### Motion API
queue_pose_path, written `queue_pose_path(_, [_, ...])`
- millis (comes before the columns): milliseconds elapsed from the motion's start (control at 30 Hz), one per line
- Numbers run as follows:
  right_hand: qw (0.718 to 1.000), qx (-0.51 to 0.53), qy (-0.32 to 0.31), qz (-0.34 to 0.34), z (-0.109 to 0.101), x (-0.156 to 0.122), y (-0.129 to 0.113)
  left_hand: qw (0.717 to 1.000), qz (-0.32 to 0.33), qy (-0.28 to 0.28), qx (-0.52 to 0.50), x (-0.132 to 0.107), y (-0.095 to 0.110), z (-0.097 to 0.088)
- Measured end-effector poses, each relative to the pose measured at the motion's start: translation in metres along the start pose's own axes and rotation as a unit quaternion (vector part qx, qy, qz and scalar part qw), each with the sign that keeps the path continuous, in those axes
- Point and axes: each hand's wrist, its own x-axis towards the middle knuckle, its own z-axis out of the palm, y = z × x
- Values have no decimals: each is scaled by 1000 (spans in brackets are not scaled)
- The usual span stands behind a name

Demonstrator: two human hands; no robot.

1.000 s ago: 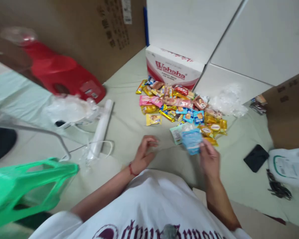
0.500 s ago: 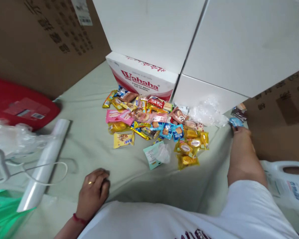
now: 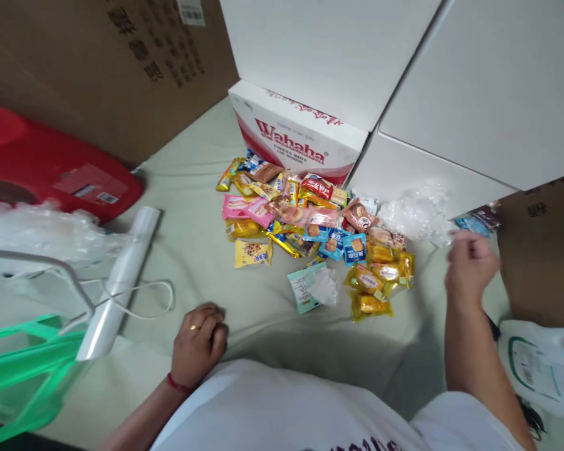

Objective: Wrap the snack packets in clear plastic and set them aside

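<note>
My left hand (image 3: 200, 344) rests on the pale green cloth with its fingers curled in and nothing visible in it. At the right, my right hand (image 3: 472, 266) is just off a blue packet (image 3: 474, 225), its fingers folded, slightly blurred and holding nothing I can see. Between the hands lies a pile of wrapped snacks. In it are yellow-wrapped cakes (image 3: 369, 280), blue cracker packets (image 3: 355, 248), pink packets (image 3: 261, 212) and a red packet (image 3: 317, 186). A yellow cookie packet (image 3: 252, 254) and a mint-green packet (image 3: 302, 291) lie in front.
Behind the pile stands a Wahaha water carton (image 3: 301, 141) against white cabinets (image 3: 329, 56). Crumpled clear plastic (image 3: 413, 216) lies to the right. At left are a red jug (image 3: 75, 169), a white roll (image 3: 122, 282) and a green bag (image 3: 28, 357); a white jug (image 3: 540, 363) stands right.
My right hand has drawn back from the blue packet at the right edge, leaving it on the cloth. My left hand stays put, while the view has shifted left.
</note>
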Motion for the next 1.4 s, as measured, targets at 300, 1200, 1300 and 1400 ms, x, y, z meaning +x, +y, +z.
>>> queue_pose_path(300, [925,-78,-349,-129,94,-157,-74,956,-136,-29,-258,12,14,-17])
queue_pose_path(1200, [928,209,-299,75,107,-252,-121,400,-230,-312,-831,89,53,-8])
queue_pose_path(1300, [921,209,-297,137,115,-251,-117,429,-253,-323,-805,89,59,-6])
queue_pose_path(1400, [922,202,-282,175,115,-243,-112,523,-249,-339,-741,93,56,1])
